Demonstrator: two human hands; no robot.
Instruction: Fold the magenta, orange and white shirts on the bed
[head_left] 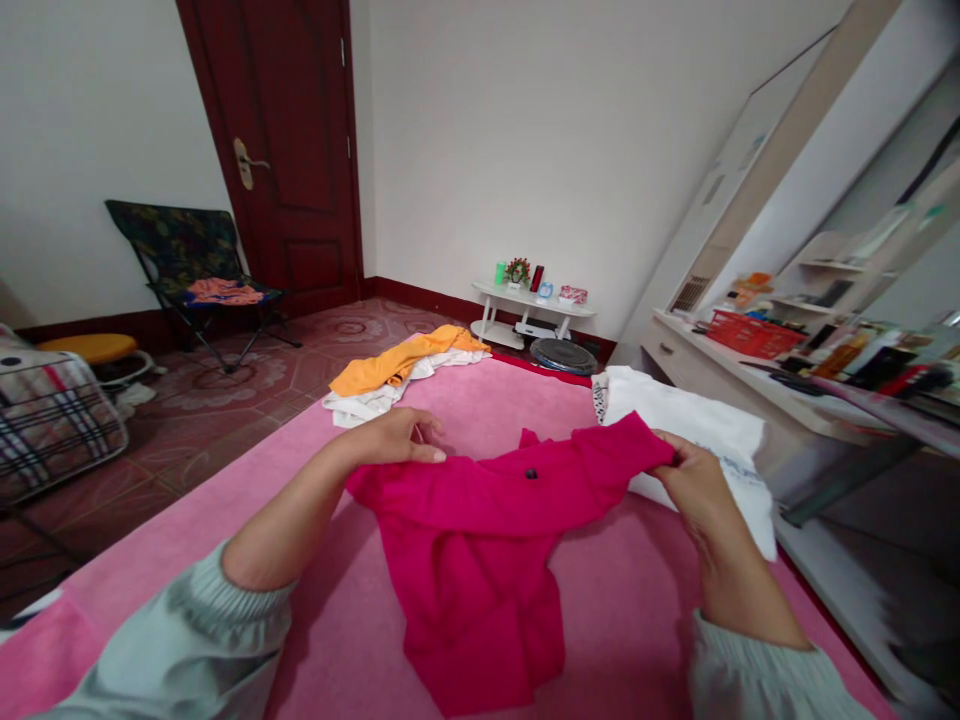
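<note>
A bright magenta garment [480,500] with a small dark spot on it is stretched over the pink bed cover [322,620]. One sleeve-like end reaches up to the right, where my right hand [690,480] pinches its corner between thumb and fingers. My left hand [394,437] is at the garment's upper left edge, its thumb and fingers apart and the palm side touching the cloth. The lower part of the garment hangs in folds toward me. Just beyond my right hand lies a white folded garment [667,405] with some print.
An orange garment [405,360] lies over a white one [367,408] at the bed's far left. Beyond are a low white shelf [532,298], a round black object [562,355] and a camouflage chair [180,245]. A cluttered dresser [720,360] with a red basket [754,335] flanks the right side.
</note>
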